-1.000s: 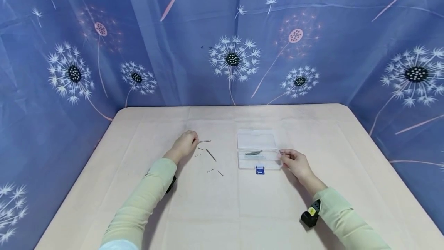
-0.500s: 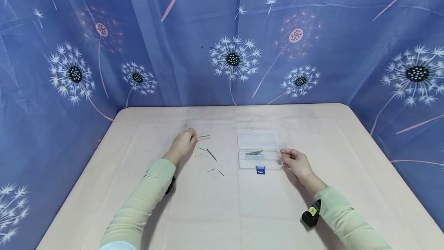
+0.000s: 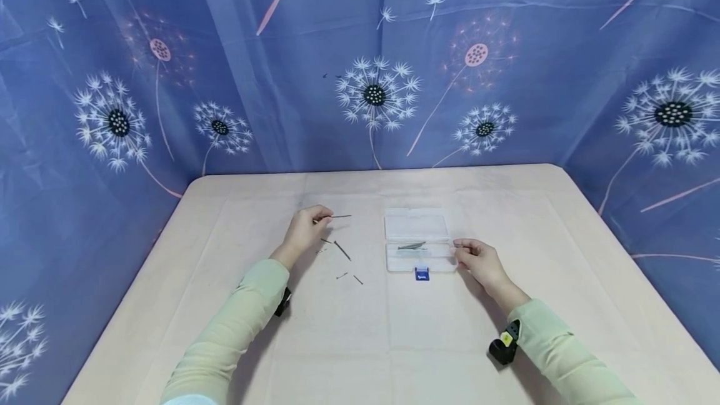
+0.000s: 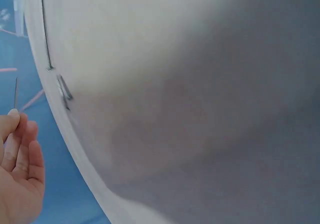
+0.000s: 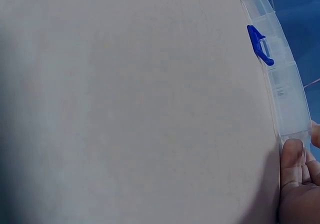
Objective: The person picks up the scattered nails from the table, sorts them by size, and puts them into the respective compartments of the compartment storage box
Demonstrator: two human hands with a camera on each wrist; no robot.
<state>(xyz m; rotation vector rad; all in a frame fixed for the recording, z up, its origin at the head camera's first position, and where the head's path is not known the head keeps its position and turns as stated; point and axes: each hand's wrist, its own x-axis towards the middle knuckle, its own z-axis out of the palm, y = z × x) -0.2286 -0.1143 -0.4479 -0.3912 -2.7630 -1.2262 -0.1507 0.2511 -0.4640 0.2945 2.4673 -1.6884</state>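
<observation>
In the head view my left hand (image 3: pixel 306 230) is raised over the left part of the table, pinching a thin metal nail (image 3: pixel 340 215) that points right. The left wrist view shows this nail (image 4: pixel 16 93) upright between thumb and forefinger. Below that hand lie a long nail (image 3: pixel 342 250) and several short nails (image 3: pixel 358 279). A clear plastic box (image 3: pixel 388 258) stands open to the right, its lid (image 3: pixel 416 225) folded back. A few nails (image 3: pixel 412 246) lie inside it. My right hand (image 3: pixel 478 264) holds the box's right end between thumb and fingers.
A blue latch (image 3: pixel 422 274) hangs at the box's front edge. The table (image 3: pixel 388 355) has a pale cloth, with a blue dandelion-patterned curtain (image 3: pixel 292 111) behind and at both sides. A black wrist camera (image 3: pixel 504 345) is strapped to the right wrist.
My left hand has lifted the nail from the table, and the nail has moved slightly up and right in the head view. My right hand keeps its hold on the box.
</observation>
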